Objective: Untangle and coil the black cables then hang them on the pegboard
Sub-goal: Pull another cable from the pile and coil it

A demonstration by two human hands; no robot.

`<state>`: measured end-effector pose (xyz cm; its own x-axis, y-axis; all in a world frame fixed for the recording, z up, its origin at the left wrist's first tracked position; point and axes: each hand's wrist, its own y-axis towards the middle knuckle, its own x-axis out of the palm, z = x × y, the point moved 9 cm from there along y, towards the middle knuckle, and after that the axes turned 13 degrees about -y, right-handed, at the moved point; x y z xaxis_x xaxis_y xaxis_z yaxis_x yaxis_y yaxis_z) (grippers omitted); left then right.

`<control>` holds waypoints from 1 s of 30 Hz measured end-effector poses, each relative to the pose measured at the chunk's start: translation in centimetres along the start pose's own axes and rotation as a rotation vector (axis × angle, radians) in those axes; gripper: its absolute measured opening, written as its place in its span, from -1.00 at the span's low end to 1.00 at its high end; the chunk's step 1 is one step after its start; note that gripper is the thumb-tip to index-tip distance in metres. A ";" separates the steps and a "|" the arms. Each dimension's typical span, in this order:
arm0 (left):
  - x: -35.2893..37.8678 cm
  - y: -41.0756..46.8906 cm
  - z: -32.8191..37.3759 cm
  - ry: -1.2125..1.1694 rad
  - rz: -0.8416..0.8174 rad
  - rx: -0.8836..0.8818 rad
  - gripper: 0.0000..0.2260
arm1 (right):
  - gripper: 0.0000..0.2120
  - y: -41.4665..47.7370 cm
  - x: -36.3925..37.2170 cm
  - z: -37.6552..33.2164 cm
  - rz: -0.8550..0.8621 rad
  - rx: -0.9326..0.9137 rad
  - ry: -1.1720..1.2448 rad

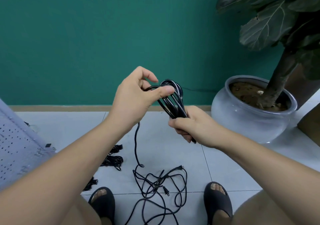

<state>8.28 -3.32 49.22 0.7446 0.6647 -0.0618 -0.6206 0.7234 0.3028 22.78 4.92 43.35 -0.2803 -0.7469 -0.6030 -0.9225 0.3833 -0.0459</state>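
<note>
The right hand (192, 126) grips the lower end of a half-made coil of black cable (173, 100). Its fingers are closed around the gathered loops, and a short bit of cable comes out under the fist. The left hand (133, 96) is just beside it, at the top of the coil. There the thumb and the curled fingers pinch one strand that bends into the loops. The two hands are near each other but do not touch. They hold the coil in the air, above the middle of the tiled floor (225, 169).

From under the left hand the free strand (136, 145) hangs down to the floor. It joins a loose tangle of black cable (161, 185) that lies between the two feet, close to the near edge of the floor. A plug (180, 168) shows at the far right side of the tangle and a second plug (165, 190) lies inside it.

Both feet wear dark open-toe slippers (102, 202). At the left edge of the floor leans a grey pegboard (15, 148). Near it, some already bundled black cables (113, 159) lie on the tiles, partly hidden by the left forearm. At the far right corner stands a round grey pot (245, 119) with a large-leaved plant (266, 25), against the green wall (103, 34).
</note>
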 end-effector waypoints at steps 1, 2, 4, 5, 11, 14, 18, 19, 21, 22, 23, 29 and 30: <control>0.4 -0.1 -0.6 -0.044 -0.007 -0.029 -0.61 | -0.72 -0.1 0.0 -0.2 0.020 -0.014 -0.026; 1.0 -0.3 -1.0 -0.075 -0.032 -0.065 -0.64 | -0.71 -0.1 0.0 -0.3 0.037 -0.029 -0.049; 2.1 -0.6 -1.9 -0.085 -0.101 -0.144 -0.70 | -0.73 -0.2 -0.1 -0.4 0.067 -0.047 -0.106; 2.6 -0.7 -2.3 -0.095 -0.124 -0.174 -0.72 | -0.74 -0.2 -0.1 -0.4 0.074 -0.051 -0.132; 3.9 -0.9 -3.1 -0.391 -0.110 -0.221 -0.77 | -0.72 0.3 0.3 0.7 -0.010 0.011 -0.170; 4.5 -1.2 -3.4 -0.505 -0.078 -0.277 -0.77 | -0.77 0.5 0.7 1.1 -0.055 0.035 -0.158; 4.8 -1.2 -3.0 -0.524 -0.008 -0.260 -0.84 | -0.77 0.5 1.1 0.5 -0.097 0.046 -0.030; 4.8 -1.1 -2.7 -0.487 0.010 -0.233 -0.86 | -0.77 0.5 1.2 0.1 -0.098 0.046 0.021; 4.7 -1.1 -2.1 -0.406 0.043 -0.186 -0.84 | -0.78 0.4 1.2 -0.2 -0.098 0.061 0.133; 4.6 -1.0 -1.8 -0.350 0.051 -0.163 -0.81 | -0.78 0.4 1.2 -0.4 -0.101 0.075 0.184; 4.5 -0.9 -1.6 -0.282 0.050 -0.136 -0.78 | -0.79 0.4 1.3 -0.3 -0.097 0.090 0.208; 4.3 0.1 -0.3 0.000 0.012 0.001 -0.70 | -0.78 0.3 1.1 -0.9 0.013 0.072 0.035; 4.4 0.1 -0.3 -0.013 0.012 -0.003 -0.68 | -0.81 0.3 1.4 -1.2 0.003 0.053 0.019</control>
<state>11.36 -0.26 48.71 0.7403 0.6707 -0.0458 -0.6301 0.7160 0.3005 21.78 3.39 43.46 -0.2881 -0.7559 -0.5878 -0.9066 0.4129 -0.0867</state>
